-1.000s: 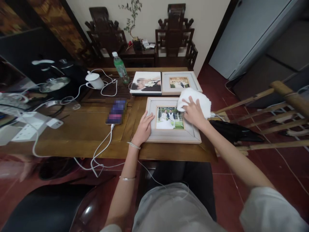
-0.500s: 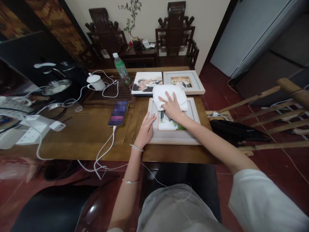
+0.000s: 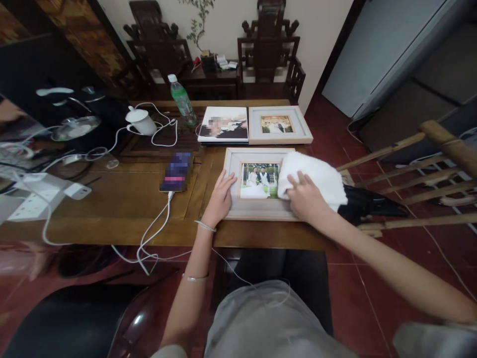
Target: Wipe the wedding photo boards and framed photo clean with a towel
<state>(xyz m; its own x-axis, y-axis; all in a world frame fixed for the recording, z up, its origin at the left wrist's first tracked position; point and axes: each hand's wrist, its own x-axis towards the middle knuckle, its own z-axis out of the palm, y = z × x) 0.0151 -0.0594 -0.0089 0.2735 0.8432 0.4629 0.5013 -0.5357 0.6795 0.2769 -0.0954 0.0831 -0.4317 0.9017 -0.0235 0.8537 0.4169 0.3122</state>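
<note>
A pale wooden photo frame (image 3: 233, 161) with a wedding picture lies flat at the near edge of the wooden table (image 3: 112, 209). My left hand (image 3: 219, 199) rests on the frame's left side, fingers stretched flat, holding it still. My right hand (image 3: 305, 199) presses a folded white cloth (image 3: 316, 174) onto the frame's right side, fingers curled over the cloth. The cloth hides the frame's right border.
Behind lie a second framed photo (image 3: 279, 124) and a photo album (image 3: 223, 124). A phone (image 3: 177, 171) on a white cable, a white cup (image 3: 139, 121), a green bottle (image 3: 181, 99) and power strips (image 3: 37, 199) are left. Wooden rails (image 3: 410, 194) stand right.
My right hand swept the cloth from the frame's top right across to its top middle, then back down to its right side. My left hand stayed on the frame's left edge.
</note>
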